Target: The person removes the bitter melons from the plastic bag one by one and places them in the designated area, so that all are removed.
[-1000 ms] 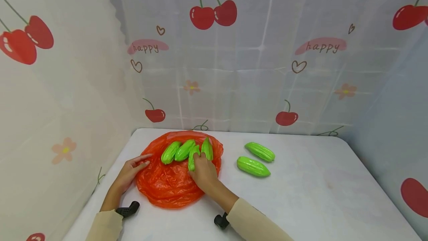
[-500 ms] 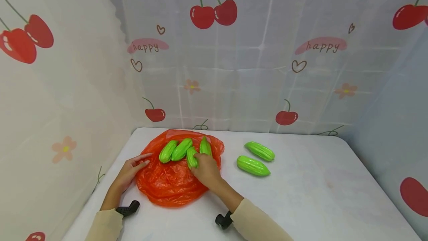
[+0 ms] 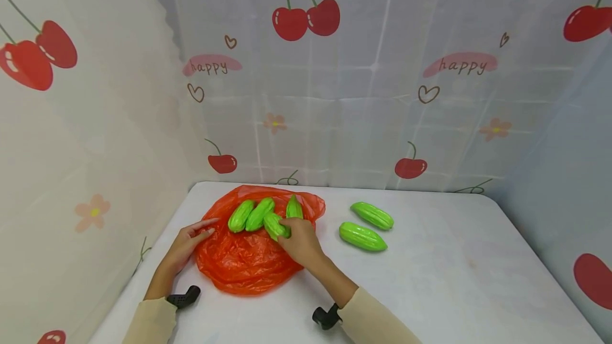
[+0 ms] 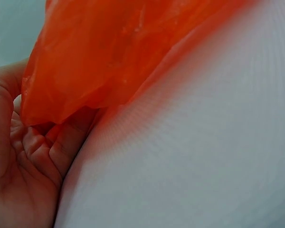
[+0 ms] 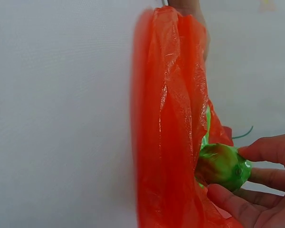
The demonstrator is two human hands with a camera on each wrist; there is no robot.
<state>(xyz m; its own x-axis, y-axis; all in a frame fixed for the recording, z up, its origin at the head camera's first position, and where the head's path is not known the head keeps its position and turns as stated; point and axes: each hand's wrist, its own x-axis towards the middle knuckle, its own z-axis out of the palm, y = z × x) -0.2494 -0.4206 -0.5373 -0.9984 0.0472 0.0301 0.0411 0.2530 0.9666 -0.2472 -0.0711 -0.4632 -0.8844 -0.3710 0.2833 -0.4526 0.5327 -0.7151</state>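
An orange-red plastic bag [image 3: 239, 267] lies spread on the white table, its rim rolled round. My left hand [image 3: 180, 248] holds the bag's left edge; in the left wrist view the film [image 4: 99, 57] passes between thumb and fingers. With thumb and fingertips, my right hand [image 3: 303, 243] pinches the near end of a green, ribbed cucumber-like vegetable [image 3: 274, 225] inside the bag. Its rounded end [image 5: 228, 164] shows between the fingers in the right wrist view. Two similar vegetables [image 3: 260, 213] lie to its left, and another vegetable [image 3: 294, 207] stands behind the right hand, partly hidden.
Two more green vegetables, a far one [image 3: 372, 215] and a nearer one [image 3: 362, 236], lie on the white table [image 3: 444, 280] right of the bag. A patterned curtain [image 3: 354, 121] with cherries rises behind and on both sides.
My right hand has moved slightly right, and the pinched vegetable has turned so its near end points right. Both left-hand vegetables shifted slightly left. The bag's right edge bulges farther right. My left hand stayed put.
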